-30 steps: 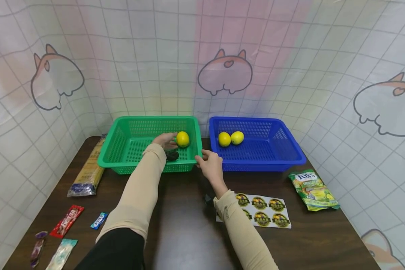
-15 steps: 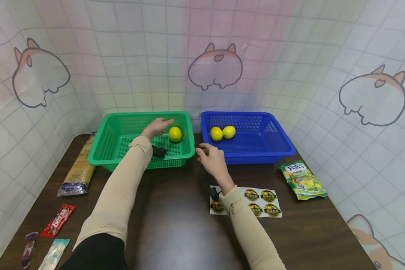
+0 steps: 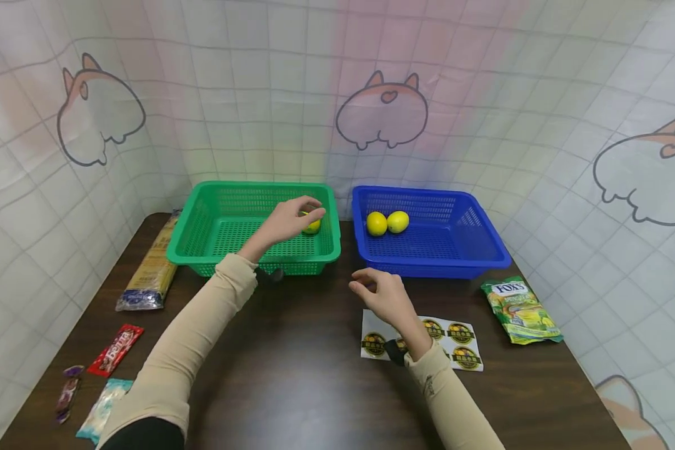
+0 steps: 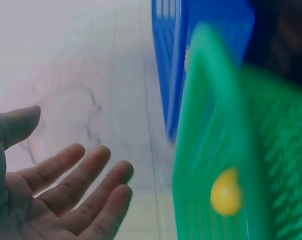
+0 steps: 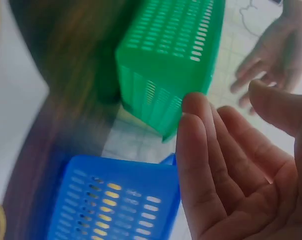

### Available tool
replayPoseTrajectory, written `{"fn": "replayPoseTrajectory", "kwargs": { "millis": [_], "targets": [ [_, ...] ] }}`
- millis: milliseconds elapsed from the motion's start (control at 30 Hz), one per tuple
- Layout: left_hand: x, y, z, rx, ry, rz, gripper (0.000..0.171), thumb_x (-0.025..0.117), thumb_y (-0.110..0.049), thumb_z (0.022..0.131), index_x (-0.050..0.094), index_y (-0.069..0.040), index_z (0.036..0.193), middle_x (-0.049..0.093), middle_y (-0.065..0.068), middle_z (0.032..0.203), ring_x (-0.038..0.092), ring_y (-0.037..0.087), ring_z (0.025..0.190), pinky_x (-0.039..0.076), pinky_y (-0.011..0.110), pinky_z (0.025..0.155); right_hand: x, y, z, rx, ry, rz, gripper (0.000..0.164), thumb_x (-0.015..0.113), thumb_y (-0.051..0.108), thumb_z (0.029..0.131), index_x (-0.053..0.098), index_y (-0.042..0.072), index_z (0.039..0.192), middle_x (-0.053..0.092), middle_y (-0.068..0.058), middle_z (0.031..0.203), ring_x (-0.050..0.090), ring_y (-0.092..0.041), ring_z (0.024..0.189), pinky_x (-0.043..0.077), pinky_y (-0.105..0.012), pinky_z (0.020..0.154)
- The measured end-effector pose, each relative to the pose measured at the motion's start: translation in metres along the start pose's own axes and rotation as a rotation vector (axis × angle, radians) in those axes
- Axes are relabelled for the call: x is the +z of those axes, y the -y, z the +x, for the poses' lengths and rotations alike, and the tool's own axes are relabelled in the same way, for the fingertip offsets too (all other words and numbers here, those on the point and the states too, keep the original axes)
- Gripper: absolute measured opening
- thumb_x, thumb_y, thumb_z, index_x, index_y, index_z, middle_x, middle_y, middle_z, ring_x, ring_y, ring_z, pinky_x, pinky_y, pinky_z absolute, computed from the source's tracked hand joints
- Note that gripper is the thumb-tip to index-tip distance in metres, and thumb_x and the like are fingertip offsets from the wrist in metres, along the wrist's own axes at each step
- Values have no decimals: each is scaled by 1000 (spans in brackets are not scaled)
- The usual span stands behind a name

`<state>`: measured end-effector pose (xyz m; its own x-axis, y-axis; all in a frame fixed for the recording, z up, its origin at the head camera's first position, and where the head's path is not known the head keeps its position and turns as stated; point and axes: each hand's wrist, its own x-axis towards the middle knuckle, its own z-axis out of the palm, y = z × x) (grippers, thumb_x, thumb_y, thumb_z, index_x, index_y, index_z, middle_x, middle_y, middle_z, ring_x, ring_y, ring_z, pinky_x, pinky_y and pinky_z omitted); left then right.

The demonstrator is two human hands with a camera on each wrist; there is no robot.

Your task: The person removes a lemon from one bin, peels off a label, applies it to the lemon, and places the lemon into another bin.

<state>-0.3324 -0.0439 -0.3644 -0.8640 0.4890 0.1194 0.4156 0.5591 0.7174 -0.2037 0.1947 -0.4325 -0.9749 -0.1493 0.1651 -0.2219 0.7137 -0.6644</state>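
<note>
My left hand (image 3: 292, 219) hovers over the right part of the green basket (image 3: 214, 257), fingers loosely bent with nothing in them. Beneath it in the head view lies one yellow lemon (image 3: 312, 229), partly hidden by the fingers. The left wrist view has the same lemon (image 4: 225, 195) inside the basket, apart from the spread fingers. In front of the blue basket (image 3: 433, 269), my right hand (image 3: 385, 297) is raised, holding nothing, thumb apart from its relaxed fingers. Two lemons (image 3: 377, 224) sit side by side in the blue basket's left end.
A sheet of round stickers (image 3: 461, 334) lies beneath my right wrist. Further right is a green FOX'S candy bag (image 3: 522, 310). On the left are a pack of noodles (image 3: 152, 265), a red snack packet (image 3: 115, 350), a purple-wrapped candy (image 3: 68, 394) and a pale blue packet (image 3: 105, 406).
My left hand has left the lemon's side and risen above the basket. My right hand has let go of the green basket's corner and drawn back toward me. The head view has shifted.
</note>
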Motion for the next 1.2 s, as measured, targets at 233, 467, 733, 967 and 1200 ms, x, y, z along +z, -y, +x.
{"fn": "replayPoseTrajectory", "kwargs": {
  "millis": [233,467,733,967,1200],
  "targets": [
    [52,-13,-39,138,35,-107,34,55,-39,102,65,-17,125,73,4,117,70,17,102,58,36,89,2,-14,-19,-21,45,16,25,68,27,95,72,10,113,78,-4,98,73,-16,81,58,-25,67],
    [112,-2,-56,47,193,-413,31,56,-33,102,67,-9,118,73,17,110,73,31,100,61,40,88,-2,-27,-35,-24,79,46,24,68,24,95,73,8,112,78,-7,91,73,-18,76,54,-20,61],
    [162,23,-52,-46,282,-499,35,53,-32,103,67,-2,115,73,19,107,73,20,92,62,33,84,-21,-26,-14,-33,10,15,24,67,29,95,73,11,111,78,-6,94,73,-15,78,55,-22,61],
    [178,22,-35,-211,255,-752,49,43,-40,106,61,3,121,70,17,110,69,11,89,60,31,90,-55,-15,34,-46,-79,-25,30,65,32,97,72,9,115,78,-11,94,74,-25,81,58,-32,65],
    [180,-1,-12,-264,173,-911,57,42,-46,106,52,5,130,63,25,124,71,13,94,58,37,98,-81,-17,97,76,-116,-49,39,60,36,99,68,7,123,76,-19,105,74,-32,88,61,-38,70]
  ]
}}
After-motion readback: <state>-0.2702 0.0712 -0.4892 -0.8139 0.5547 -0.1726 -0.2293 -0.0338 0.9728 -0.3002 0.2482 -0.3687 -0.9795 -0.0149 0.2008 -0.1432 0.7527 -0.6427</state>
